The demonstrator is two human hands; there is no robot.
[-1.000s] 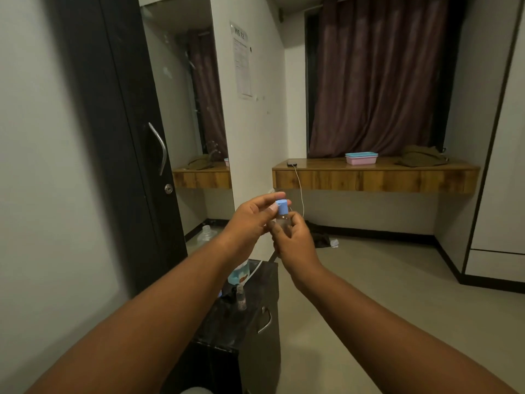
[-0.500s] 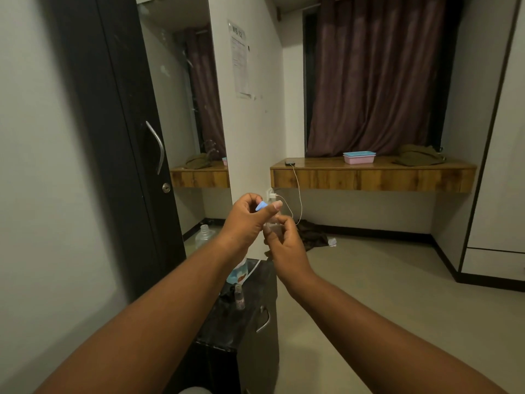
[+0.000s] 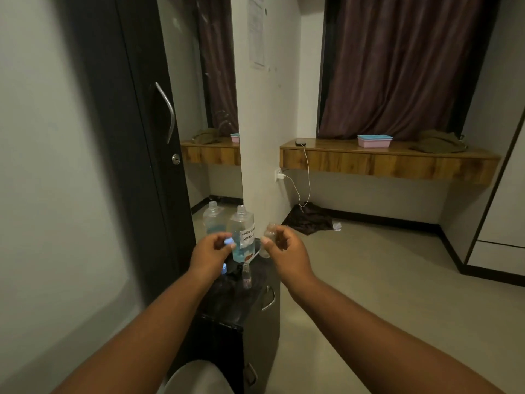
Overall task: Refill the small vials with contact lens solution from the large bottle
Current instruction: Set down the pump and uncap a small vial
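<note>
My left hand (image 3: pixel 211 253) pinches a small blue cap (image 3: pixel 229 242). My right hand (image 3: pixel 284 247) holds a small clear vial (image 3: pixel 268 234), uncapped, a little to the right of the large bottle. The large clear bottle (image 3: pixel 241 233) stands open on the black cabinet top (image 3: pixel 227 302); it carries a handwritten label and is partly filled with blue liquid. Its reflection (image 3: pixel 212 218) shows in the mirror to the left. A second small vial (image 3: pixel 246 275) stands upright on the cabinet below my hands, and another blue cap (image 3: pixel 224 269) lies by my left wrist.
A dark wardrobe door (image 3: pixel 136 137) with a metal handle stands at the left. A wooden shelf (image 3: pixel 383 163) at the back holds a pink and blue box (image 3: pixel 373 140), a phone on a charging cable and a folded cloth. Dark cloth (image 3: pixel 308 221) lies on the floor.
The cap has come off the vial: my left hand moved left with it and my right hand moved right with the vial. Both hands dropped lower, and the view tilted down, showing the large bottle.
</note>
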